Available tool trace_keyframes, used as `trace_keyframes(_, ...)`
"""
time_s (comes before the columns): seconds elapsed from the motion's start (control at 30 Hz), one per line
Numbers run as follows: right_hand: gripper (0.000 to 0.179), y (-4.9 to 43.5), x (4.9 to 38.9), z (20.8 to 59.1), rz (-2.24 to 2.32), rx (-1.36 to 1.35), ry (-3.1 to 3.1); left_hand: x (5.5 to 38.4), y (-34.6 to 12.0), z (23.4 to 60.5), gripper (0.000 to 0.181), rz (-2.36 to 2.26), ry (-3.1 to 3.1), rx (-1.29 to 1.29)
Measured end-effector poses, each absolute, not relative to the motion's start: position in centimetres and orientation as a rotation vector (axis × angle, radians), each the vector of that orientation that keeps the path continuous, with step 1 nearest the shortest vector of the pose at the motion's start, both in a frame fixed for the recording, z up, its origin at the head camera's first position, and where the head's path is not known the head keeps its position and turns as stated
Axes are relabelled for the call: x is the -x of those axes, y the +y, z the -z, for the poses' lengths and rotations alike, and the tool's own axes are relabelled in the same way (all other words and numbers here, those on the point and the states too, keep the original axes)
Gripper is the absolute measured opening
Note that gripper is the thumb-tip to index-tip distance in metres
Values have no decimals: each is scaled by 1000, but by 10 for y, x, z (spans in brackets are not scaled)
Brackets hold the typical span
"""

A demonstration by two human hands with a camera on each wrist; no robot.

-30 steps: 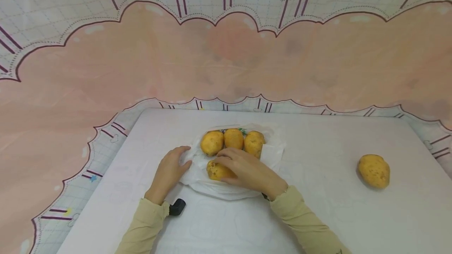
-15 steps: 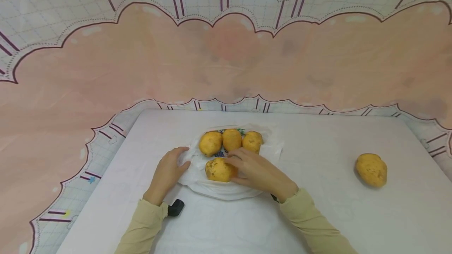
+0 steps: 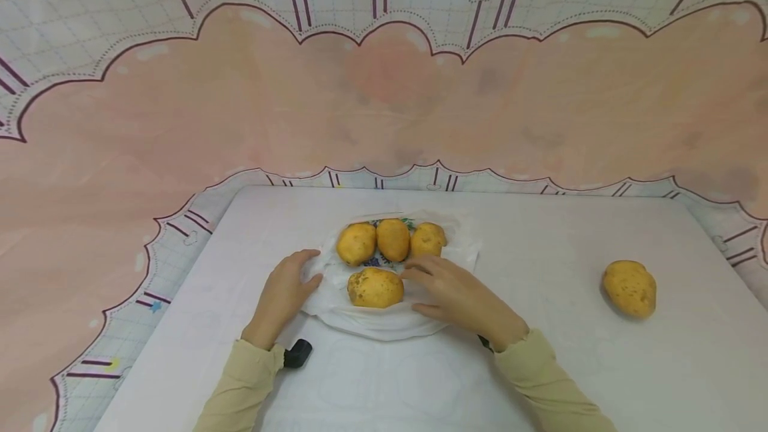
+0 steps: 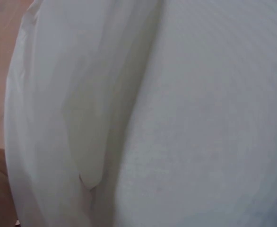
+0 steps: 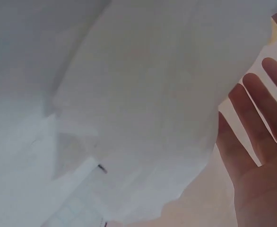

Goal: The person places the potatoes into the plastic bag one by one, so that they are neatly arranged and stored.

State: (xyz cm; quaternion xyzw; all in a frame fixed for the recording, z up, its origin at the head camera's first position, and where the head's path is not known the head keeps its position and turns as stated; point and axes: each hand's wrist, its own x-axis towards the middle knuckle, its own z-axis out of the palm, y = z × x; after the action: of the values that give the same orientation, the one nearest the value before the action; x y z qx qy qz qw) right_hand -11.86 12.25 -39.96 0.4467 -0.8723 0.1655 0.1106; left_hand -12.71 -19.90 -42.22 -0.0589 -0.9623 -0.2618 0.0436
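A thin white bag (image 3: pixel 384 327) lies spread on the white table, its rim turned outward. Three yellow potatoes (image 3: pixel 393 240) sit in a row toward its back, and one knobbly potato (image 3: pixel 375 287) lies in front of them. My right hand (image 3: pixel 459 295) hovers just right of that front potato, thumb and fingers apart and holding nothing. The right wrist view shows its fingers (image 5: pixel 252 118) spread beside the bag's white side. At the bag's left edge my left hand (image 3: pixel 285 292) rests with fingers loosely bent; the bag hides most of it in the left wrist view.
Another potato (image 3: pixel 630 289) lies alone on the right side of the white table (image 3: pixel 540 239). A black wrist camera (image 3: pixel 297 354) sticks out beside the left sleeve. A patterned curtain (image 3: pixel 384 105) hangs behind the table.
My right hand has let go of the front potato and drawn back to the right. The potato lies there uncovered. My left hand has stayed put.
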Motion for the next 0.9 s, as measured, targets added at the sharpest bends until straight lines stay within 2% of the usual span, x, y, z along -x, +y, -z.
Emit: trace_keyframes(0.9,43,171,111,402,-469,-1159,-2540,127,-200,424,45,805,-2928,193)
